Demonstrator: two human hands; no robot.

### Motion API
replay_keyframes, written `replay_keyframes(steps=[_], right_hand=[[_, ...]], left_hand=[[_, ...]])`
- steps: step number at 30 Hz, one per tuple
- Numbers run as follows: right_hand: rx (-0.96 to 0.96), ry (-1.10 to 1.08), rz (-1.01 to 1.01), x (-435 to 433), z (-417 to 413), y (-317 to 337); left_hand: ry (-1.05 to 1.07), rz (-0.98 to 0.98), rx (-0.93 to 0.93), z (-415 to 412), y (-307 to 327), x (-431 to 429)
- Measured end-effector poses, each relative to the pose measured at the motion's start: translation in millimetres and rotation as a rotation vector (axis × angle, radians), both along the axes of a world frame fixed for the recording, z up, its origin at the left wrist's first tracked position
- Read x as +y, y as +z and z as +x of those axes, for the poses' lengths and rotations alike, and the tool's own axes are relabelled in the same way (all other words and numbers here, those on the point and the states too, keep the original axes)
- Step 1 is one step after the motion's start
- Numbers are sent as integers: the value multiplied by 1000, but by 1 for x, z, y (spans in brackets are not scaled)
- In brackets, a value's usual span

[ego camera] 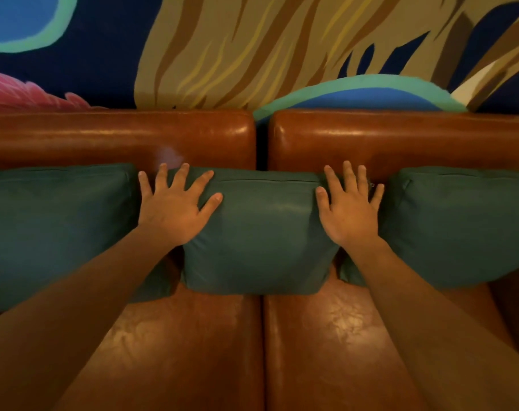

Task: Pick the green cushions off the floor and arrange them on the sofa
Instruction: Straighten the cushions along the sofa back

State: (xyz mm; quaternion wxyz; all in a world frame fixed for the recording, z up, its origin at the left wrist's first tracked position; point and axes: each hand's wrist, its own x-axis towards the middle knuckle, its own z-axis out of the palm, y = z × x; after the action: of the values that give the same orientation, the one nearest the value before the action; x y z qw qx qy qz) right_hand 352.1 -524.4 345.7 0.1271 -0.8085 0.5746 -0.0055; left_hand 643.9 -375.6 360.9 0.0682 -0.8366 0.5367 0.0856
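Three in a row: left cushion (53,226), middle cushion (264,232) and right cushion (460,226), all green, lean against the sofa (193,351) back. The left hand (172,212) and right hand (350,215) press flat on the middle one's top corners, grip open, holding nothing. It looks like the last patting. Next, lift both hands off softly.

Three cushions stand in a row on the sofa (193,345) seat, leaning back against the backrest (119,134). The middle cushion (264,232) sits over the seam between the two seat sections. The left cushion (53,221) touches it on one side, and the right cushion (460,226) stands close beside it on the other. The left grip (172,212) lies flat on the middle cushion's upper left corner, and the right grip (350,215) lies flat on its upper right corner. Behind the backrest rises a painted wall (252,48).
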Motion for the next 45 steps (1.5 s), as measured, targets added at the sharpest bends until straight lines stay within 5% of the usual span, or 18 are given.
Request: replay_keyframes(steps=[4,8,13,17,19,22,30,37,41,45], right_hand=[[-76,80,-31,22,8,4],[-169,-92,-189,35,7,-1],[-241,-188,101,29,0,-9],[-615,-375,-63,29,-7,-21],[-813,-563,4,35,-10,-28],[-979,-684,189,51,-4,-39],[-1025,-751,326,46,-5,-42],[-1149,-839,609,75,2,-59],[-1140,-843,634,74,-8,-49],[-1007,-922,434,77,-10,-30]], left_hand=[[-158,-169,-26,-10,1,6],[-131,-41,44,-14,-3,20],[-45,-34,204,-7,-6,23],[201,-596,289,-15,-14,32],[452,-676,526,-15,-22,42],[554,-619,845,-14,-31,47],[757,-722,1102,-6,-36,43],[903,-426,1462,-22,-44,49],[873,-453,1414,-16,-45,49],[803,-579,1235,-13,-28,59]])
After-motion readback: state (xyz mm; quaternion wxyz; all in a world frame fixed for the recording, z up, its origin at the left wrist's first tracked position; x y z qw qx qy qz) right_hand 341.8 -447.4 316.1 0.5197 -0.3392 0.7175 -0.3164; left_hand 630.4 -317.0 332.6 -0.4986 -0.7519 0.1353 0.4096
